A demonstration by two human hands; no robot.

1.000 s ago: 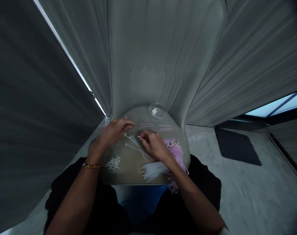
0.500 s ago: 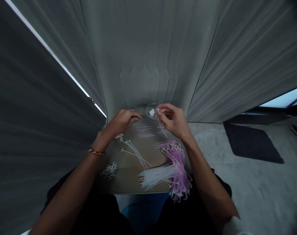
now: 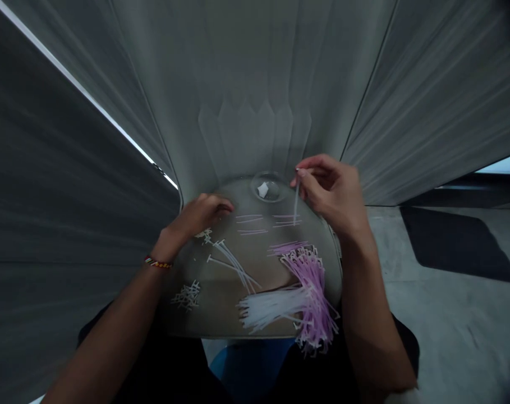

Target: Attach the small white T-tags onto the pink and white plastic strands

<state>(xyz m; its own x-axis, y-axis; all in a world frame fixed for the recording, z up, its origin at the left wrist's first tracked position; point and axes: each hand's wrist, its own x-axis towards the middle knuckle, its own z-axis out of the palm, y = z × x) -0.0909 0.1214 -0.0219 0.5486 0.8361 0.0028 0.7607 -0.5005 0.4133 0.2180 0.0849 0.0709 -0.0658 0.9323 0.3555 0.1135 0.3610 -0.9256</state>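
My right hand [image 3: 332, 188] is closed in a pinch at the back right of the seat-like surface. It grips the top end of a thin whitish T-ended plastic stick [image 3: 296, 205], which hangs down over a few laid-out purple strips [image 3: 286, 221]. A clear shallow dish [image 3: 275, 191] with a small white piece [image 3: 263, 189] in it is just left of that hand. My left hand [image 3: 202, 214] rests at the left edge, fingers loosely bent, with nothing visible in them. Right of it lie more purple strips [image 3: 251, 224].
White T-ended sticks [image 3: 233, 264] lie in the middle. Small white bits [image 3: 187, 295] are heaped at front left, others [image 3: 205, 234] near my left wrist. A white bundle [image 3: 271, 306] crosses a purple bundle [image 3: 316, 303] at front right. A tall grey backrest [image 3: 255, 73] rises behind.
My right hand has moved right and slightly up from the dish, carrying the stick. My left hand has shifted a little left and down. The camera view has moved slightly.
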